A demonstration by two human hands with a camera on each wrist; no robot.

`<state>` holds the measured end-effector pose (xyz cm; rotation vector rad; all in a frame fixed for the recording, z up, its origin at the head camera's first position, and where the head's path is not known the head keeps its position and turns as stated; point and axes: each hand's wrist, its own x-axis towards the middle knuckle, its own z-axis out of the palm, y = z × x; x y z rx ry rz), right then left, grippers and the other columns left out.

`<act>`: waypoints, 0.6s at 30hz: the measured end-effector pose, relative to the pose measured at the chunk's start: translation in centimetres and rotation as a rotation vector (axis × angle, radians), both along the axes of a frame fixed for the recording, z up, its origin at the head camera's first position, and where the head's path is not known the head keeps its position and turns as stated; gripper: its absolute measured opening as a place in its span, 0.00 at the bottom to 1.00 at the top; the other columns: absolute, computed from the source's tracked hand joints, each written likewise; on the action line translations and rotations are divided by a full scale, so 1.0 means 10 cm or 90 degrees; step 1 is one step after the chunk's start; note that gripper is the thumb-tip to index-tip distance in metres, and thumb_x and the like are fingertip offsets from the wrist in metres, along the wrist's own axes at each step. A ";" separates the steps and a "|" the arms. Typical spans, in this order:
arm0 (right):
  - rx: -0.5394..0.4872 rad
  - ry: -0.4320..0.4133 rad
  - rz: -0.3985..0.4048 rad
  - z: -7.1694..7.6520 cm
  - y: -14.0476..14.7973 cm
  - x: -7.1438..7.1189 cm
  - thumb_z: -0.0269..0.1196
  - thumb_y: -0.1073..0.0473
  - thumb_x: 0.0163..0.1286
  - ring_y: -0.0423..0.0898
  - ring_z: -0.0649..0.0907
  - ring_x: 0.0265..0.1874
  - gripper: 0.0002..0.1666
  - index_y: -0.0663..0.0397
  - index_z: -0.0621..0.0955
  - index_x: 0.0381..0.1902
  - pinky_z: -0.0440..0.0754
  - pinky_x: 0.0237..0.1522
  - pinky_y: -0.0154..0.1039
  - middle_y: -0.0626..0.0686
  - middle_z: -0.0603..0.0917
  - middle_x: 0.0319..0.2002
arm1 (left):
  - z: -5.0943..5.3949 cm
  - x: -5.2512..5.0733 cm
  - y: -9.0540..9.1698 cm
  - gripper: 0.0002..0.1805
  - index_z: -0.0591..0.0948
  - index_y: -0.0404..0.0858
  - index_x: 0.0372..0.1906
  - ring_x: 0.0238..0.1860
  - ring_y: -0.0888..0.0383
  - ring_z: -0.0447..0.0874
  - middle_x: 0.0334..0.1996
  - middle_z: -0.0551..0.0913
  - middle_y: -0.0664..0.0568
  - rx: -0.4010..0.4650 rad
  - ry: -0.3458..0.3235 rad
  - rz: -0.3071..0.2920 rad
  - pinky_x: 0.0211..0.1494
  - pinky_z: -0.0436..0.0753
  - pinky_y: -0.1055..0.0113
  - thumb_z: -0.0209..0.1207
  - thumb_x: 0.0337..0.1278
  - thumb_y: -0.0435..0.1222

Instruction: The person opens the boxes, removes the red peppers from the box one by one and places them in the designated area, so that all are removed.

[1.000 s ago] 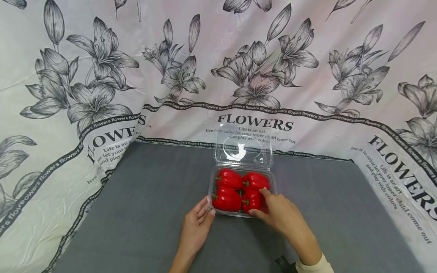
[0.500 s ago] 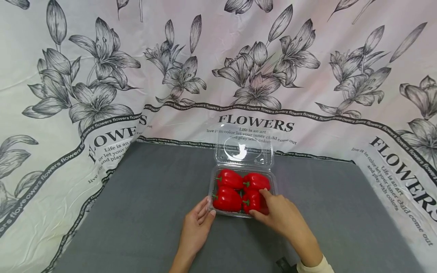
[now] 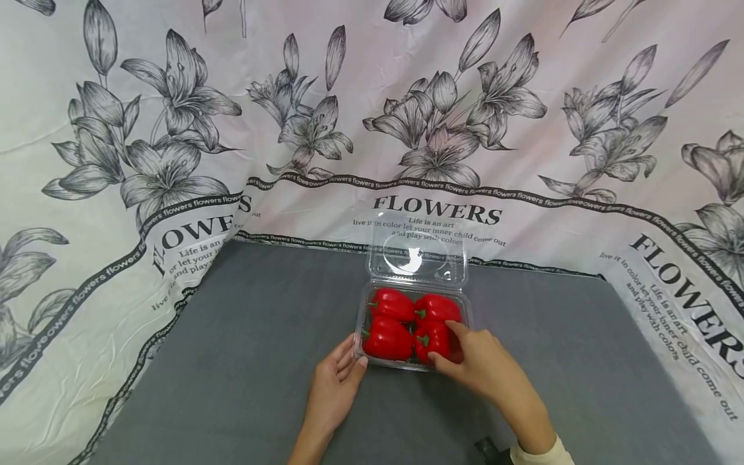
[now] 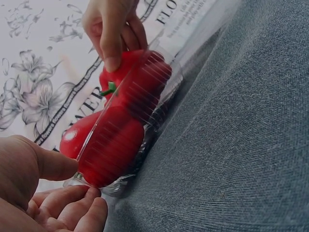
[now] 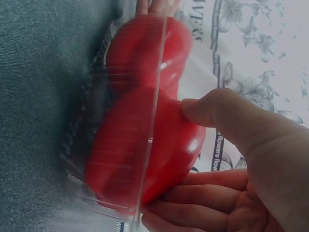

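Note:
Several red bell peppers with green stems lie in a clear plastic clamshell container [image 3: 401,367], two at the back and two in front. Its see-through lid [image 3: 417,276] stands raised at the back. My right hand [image 3: 488,365] grips the front right bell pepper [image 3: 433,339], thumb on its near side and fingers at its far right. That pepper sits partly inside the container wall. At the container's front left corner, my left hand [image 3: 334,391] holds the rim between thumb and fingers, beside the front left bell pepper [image 4: 108,145].
Grey cloth [image 3: 261,323] covers the table. Behind and at both sides hangs a white curtain [image 3: 314,213] printed with flowers and lettering. A small dark object [image 3: 487,447] shows beside the right sleeve [image 3: 543,452].
The front right pepper has turned a little in my right hand, so its stem faces more toward the viewer. My left hand keeps its place at the corner.

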<state>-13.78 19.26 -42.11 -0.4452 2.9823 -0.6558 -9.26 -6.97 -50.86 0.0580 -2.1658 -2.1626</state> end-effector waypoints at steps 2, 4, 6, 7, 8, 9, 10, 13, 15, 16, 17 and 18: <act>-0.001 -0.003 -0.001 0.01 0.00 0.00 0.76 0.46 0.64 0.38 0.70 0.13 0.41 0.68 0.80 0.66 0.67 0.16 0.33 0.44 0.71 0.13 | 0.00 0.00 0.00 0.30 0.73 0.29 0.75 0.70 0.46 0.77 0.70 0.78 0.39 0.000 -0.001 0.003 0.65 0.80 0.68 0.65 0.73 0.33; -0.001 -0.006 -0.002 0.01 0.00 0.00 0.76 0.46 0.64 0.39 0.71 0.14 0.42 0.68 0.79 0.66 0.67 0.17 0.33 0.44 0.72 0.14 | -0.01 0.00 0.00 0.30 0.73 0.29 0.75 0.70 0.47 0.77 0.70 0.78 0.39 -0.002 -0.001 0.006 0.66 0.80 0.68 0.65 0.73 0.32; -0.005 -0.003 -0.001 0.02 0.01 0.01 0.75 0.46 0.64 0.39 0.71 0.15 0.42 0.68 0.79 0.67 0.68 0.17 0.33 0.44 0.72 0.14 | -0.01 0.00 0.00 0.30 0.73 0.30 0.75 0.70 0.47 0.77 0.70 0.78 0.39 -0.003 -0.002 0.007 0.66 0.80 0.67 0.65 0.73 0.32; -0.007 -0.002 -0.002 0.03 0.01 0.01 0.75 0.46 0.64 0.39 0.72 0.15 0.42 0.68 0.79 0.67 0.68 0.17 0.34 0.44 0.72 0.14 | -0.01 0.00 0.00 0.30 0.73 0.30 0.75 0.70 0.47 0.77 0.70 0.78 0.39 -0.004 -0.002 0.005 0.66 0.80 0.67 0.65 0.73 0.32; -0.009 0.002 -0.002 0.03 0.02 0.01 0.75 0.46 0.64 0.39 0.72 0.15 0.41 0.68 0.79 0.67 0.69 0.17 0.34 0.43 0.73 0.15 | -0.01 0.00 0.00 0.30 0.73 0.30 0.75 0.70 0.47 0.77 0.70 0.78 0.40 -0.004 -0.002 0.004 0.66 0.80 0.67 0.65 0.73 0.33; -0.008 0.004 -0.004 0.04 0.02 0.01 0.75 0.47 0.64 0.39 0.72 0.16 0.41 0.67 0.79 0.67 0.70 0.18 0.34 0.43 0.73 0.15 | -0.01 0.00 0.00 0.30 0.73 0.30 0.75 0.70 0.47 0.77 0.70 0.78 0.40 -0.003 -0.002 0.003 0.66 0.80 0.67 0.65 0.73 0.33; -0.009 0.009 -0.002 0.04 0.02 0.01 0.75 0.47 0.65 0.39 0.72 0.16 0.41 0.67 0.79 0.67 0.70 0.18 0.34 0.43 0.73 0.15 | -0.01 0.00 0.00 0.30 0.73 0.30 0.75 0.70 0.46 0.77 0.70 0.78 0.40 -0.003 -0.001 0.003 0.66 0.80 0.67 0.65 0.73 0.33; -0.009 0.020 0.004 0.06 0.03 0.01 0.74 0.48 0.65 0.39 0.72 0.16 0.40 0.66 0.79 0.68 0.71 0.18 0.34 0.42 0.73 0.15 | 0.00 0.00 0.01 0.30 0.73 0.30 0.75 0.70 0.47 0.78 0.69 0.78 0.40 -0.004 -0.002 0.004 0.66 0.80 0.67 0.66 0.73 0.33; -0.008 0.028 0.007 0.07 0.03 0.01 0.74 0.48 0.65 0.39 0.72 0.16 0.40 0.65 0.79 0.68 0.70 0.18 0.34 0.42 0.73 0.15 | 0.00 0.00 0.01 0.30 0.73 0.30 0.75 0.70 0.47 0.78 0.70 0.78 0.40 -0.005 -0.003 0.005 0.66 0.80 0.67 0.66 0.73 0.33; -0.007 0.031 0.008 0.07 0.03 0.01 0.74 0.48 0.65 0.39 0.72 0.16 0.40 0.65 0.78 0.68 0.71 0.19 0.34 0.42 0.73 0.15 | 0.00 0.00 0.01 0.30 0.73 0.30 0.75 0.70 0.47 0.78 0.70 0.78 0.40 -0.005 -0.003 0.004 0.66 0.80 0.67 0.65 0.73 0.33; -0.007 0.033 0.008 0.08 0.02 0.02 0.74 0.48 0.65 0.39 0.72 0.16 0.40 0.64 0.78 0.69 0.71 0.19 0.35 0.42 0.73 0.15 | 0.00 0.00 0.01 0.30 0.73 0.30 0.75 0.70 0.47 0.77 0.70 0.78 0.39 -0.005 -0.003 0.004 0.66 0.80 0.66 0.65 0.73 0.33; -0.006 0.036 0.007 0.09 0.02 0.02 0.74 0.48 0.65 0.39 0.72 0.17 0.40 0.63 0.78 0.69 0.72 0.19 0.34 0.42 0.73 0.15 | 0.01 0.00 0.01 0.30 0.73 0.30 0.75 0.70 0.46 0.77 0.70 0.78 0.39 -0.004 -0.002 0.003 0.66 0.80 0.66 0.65 0.73 0.33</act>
